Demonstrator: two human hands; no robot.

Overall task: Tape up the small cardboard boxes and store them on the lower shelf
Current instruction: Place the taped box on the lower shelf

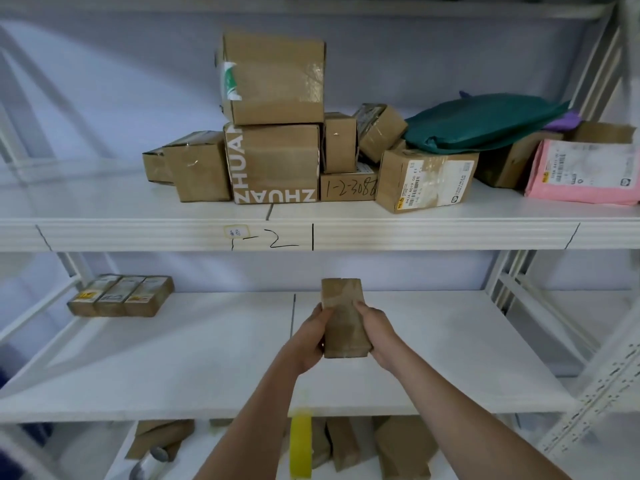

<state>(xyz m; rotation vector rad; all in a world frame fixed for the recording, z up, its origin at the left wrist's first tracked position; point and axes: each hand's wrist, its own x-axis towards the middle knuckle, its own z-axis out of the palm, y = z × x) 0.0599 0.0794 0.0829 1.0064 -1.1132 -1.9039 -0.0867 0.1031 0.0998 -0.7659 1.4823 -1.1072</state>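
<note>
Left hand (310, 336) and right hand (378, 336) grip opposite sides of a small cardboard box (344, 318), fingers curled round its edges. Box stands over the middle of the white shelf board (173, 358). Three taped boxes (119, 295) sit side by side at that board's far left; a yellow tape roll (300, 445) shows below its front edge.

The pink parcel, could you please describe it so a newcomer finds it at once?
Look at the upper shelf marked 1-2. At its far right end lies the pink parcel, a soft mailer with a white label, the only pink thing among brown boxes.
</note>
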